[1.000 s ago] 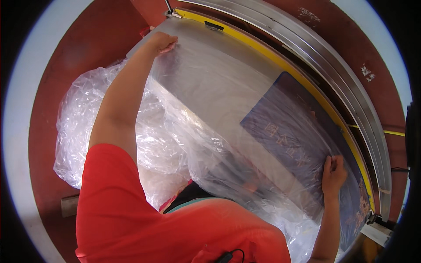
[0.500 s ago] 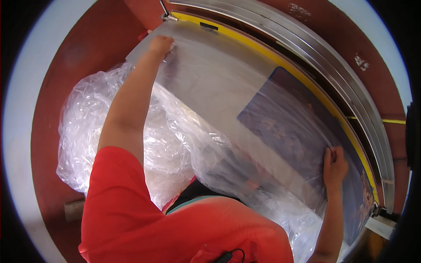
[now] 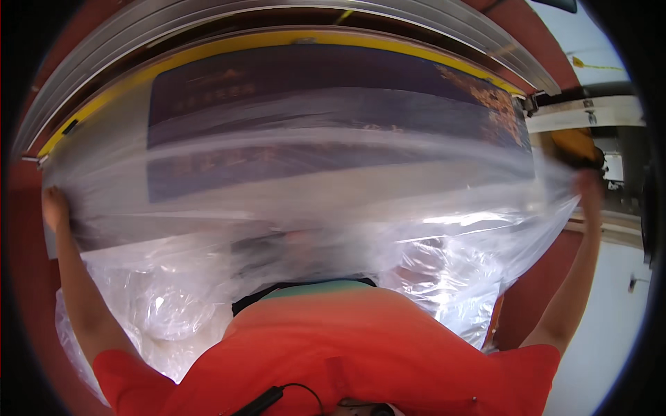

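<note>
Clear plastic film (image 3: 444, 236) is stretched between my arms over a grey flat bed (image 3: 104, 166). Under it, a dark blue printed sheet (image 3: 333, 90) with an orange pattern at its right end covers much of the bed. At the far left, my left hand (image 3: 55, 206) is closed on the film by the bed's left end. Out past the right end, my right hand (image 3: 588, 186) grips the film's gathered corner, somewhat blurred. Crumpled folds of film hang between the bed and my body.
Along the far side of the bed runs a yellow strip (image 3: 257, 37), with metal rails (image 3: 208, 14) behind it. A pale beam (image 3: 590, 114) and a yellow object (image 3: 576, 147) stand at the right. Red floor (image 3: 538, 291) shows below my right arm.
My view has turned toward the right end of the bed. My right hand has moved outward past that end, pulling the film wide; my left hand still holds film at the left end.
</note>
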